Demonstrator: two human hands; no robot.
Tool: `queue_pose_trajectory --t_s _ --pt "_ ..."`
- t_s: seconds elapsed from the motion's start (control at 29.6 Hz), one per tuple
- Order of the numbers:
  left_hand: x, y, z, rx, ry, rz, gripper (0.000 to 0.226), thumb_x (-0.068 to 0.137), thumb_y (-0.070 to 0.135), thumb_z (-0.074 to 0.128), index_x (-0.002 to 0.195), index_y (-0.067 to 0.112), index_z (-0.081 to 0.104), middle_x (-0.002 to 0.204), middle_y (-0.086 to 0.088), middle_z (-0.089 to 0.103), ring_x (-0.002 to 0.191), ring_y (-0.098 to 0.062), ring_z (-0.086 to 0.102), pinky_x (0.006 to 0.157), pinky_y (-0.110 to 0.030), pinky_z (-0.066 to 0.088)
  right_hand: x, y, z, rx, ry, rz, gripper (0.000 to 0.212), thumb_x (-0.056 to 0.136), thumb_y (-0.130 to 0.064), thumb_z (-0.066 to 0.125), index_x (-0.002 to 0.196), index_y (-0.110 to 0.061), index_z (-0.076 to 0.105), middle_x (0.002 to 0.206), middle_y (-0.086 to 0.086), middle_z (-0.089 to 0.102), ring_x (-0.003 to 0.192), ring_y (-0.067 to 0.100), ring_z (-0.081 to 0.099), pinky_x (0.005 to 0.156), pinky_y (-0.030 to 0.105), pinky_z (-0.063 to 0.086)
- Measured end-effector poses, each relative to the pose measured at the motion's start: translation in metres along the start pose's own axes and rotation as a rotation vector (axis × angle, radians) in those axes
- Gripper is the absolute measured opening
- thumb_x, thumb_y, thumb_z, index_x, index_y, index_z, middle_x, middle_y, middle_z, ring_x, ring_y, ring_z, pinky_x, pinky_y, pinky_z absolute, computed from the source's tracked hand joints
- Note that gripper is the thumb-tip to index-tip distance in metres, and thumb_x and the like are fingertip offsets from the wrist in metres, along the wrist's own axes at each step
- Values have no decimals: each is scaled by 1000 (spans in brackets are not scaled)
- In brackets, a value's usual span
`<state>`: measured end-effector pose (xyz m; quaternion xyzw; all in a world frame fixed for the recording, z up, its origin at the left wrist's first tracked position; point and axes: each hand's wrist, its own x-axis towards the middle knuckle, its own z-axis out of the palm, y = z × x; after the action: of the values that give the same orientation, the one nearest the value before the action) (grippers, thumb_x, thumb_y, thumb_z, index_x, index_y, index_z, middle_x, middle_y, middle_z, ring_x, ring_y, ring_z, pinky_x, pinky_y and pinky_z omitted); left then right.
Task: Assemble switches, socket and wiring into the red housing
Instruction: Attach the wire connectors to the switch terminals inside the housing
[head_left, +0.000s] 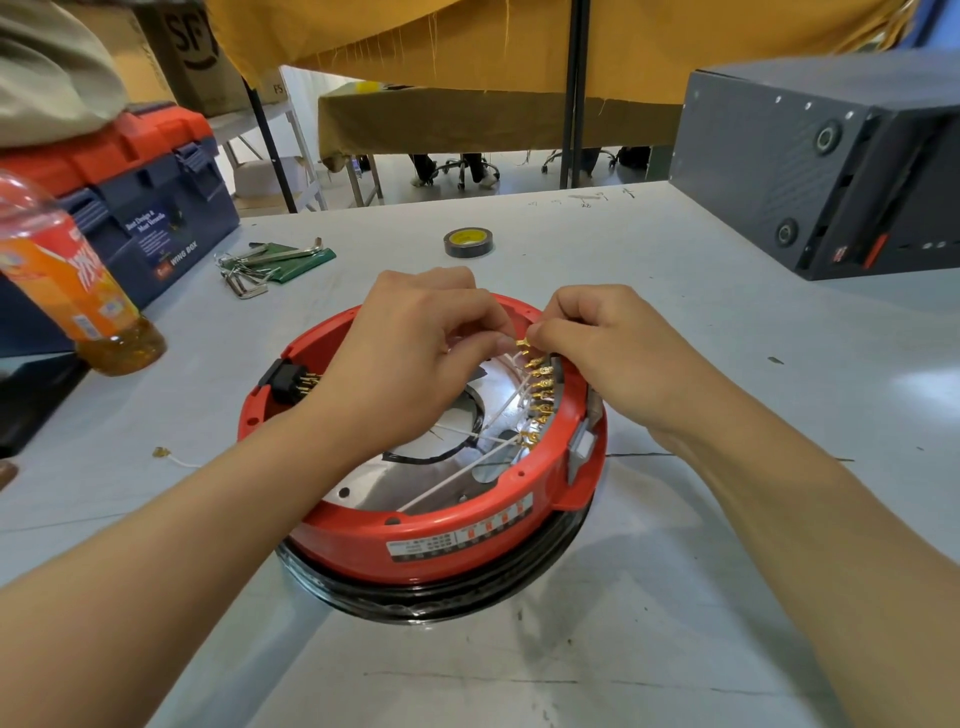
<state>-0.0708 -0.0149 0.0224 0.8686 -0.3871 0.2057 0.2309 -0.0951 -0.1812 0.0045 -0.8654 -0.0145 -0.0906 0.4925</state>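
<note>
sitting at the middle of the pale counter (675, 322), the round glossy red housing (447, 525) lies open side up, likely for access. at its 2 o'clock rim both hands meet: left hand (415, 353) steadies thin white wires (441, 486), right hand (602, 343) pinches a small brass terminal (522, 343).

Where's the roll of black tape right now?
The black tape roll lies on the table beyond both hands, right of the hex keys.

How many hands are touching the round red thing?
2. The left hand and right hand both reach over the round red plastic housing, pinching a small gold terminal near its far rim.
</note>
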Motion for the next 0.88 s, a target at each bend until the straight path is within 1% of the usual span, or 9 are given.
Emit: queue_pose_trajectory --t_s 0.14,0.24,0.34,0.41,0.57,0.68,0.71,0.78,0.88 --pt "0 0 1 -6 -4 -23 7 84 16 68 82 11 73 72 -3 61 64 -11 51 62 -11 33 1 0 1 -5 9 21 39 83 -24 56 45 -31 55 43 -16 47 78 21 45 83 41 37" --pt "1 -1 0 -18 -28 -20 6 84 16 69 83 12 74 75 -3 63 67 -13 56 64 -13 35 0 1 1 8 25 21 37 82 -22 57 45 -25 53 42 -15 47 77 22 45 85 43 38" --pt "0 -1 -1 -65 -61 5 6 83 15 70 87 14 74 82 1 66 74 -7 58 70 -6 38 0 1 1 8 33 16 37 83 -20 57 46 -24 52 41 -17 48 77 21 45 88 46 38" --pt "-1 1 0 -97 -74 13 10 82 16 71 91 14 73 85 1 67 78 -6 61 74 -7 42 -1 1 0 10 30 14 35 84 -20 57 49 -23 53 43 -17 49 75 20 46 92 48 39" --pt "-1 1 1 -115 -62 5 6 82 14 71 87 13 73 83 1 67 75 -6 60 73 -8 42 -2 0 -1 9 6 -14 30 84 -23 60 53 -22 60 48 -16 55 78 18 52 97 51 40" --pt "-1 0 1 -102 -77 9 5 83 15 70 85 14 73 82 3 67 74 -7 60 71 -12 43 -3 0 -5 47 24 -44 21 85 -24 61 66 -21 69 64 -3 65 77 22 59 86 43 48" --pt "-1 0 1 -107 -89 11 4 83 15 70 84 14 73 82 4 67 74 -6 60 71 -12 43 -2 1 -7 60 53 -60 17 86 -24 60 73 -20 70 68 0 66 75 18 62 79 36 51" --pt "-2 -1 1 -122 -133 13 3 82 16 70 82 16 73 82 5 68 75 -5 59 71 -10 42 1 5 -10 -6 124 -79 12 87 -31 59 86 -21 66 66 -6 61 63 6 58 61 23 48" --pt "-2 -2 0 -132 -196 18 2 80 19 72 81 20 73 82 6 68 75 -4 60 71 -11 42 5 14 -11 -263 72 -13 34 87 -50 53 107 -23 53 76 -5 57 70 8 54 55 21 36"
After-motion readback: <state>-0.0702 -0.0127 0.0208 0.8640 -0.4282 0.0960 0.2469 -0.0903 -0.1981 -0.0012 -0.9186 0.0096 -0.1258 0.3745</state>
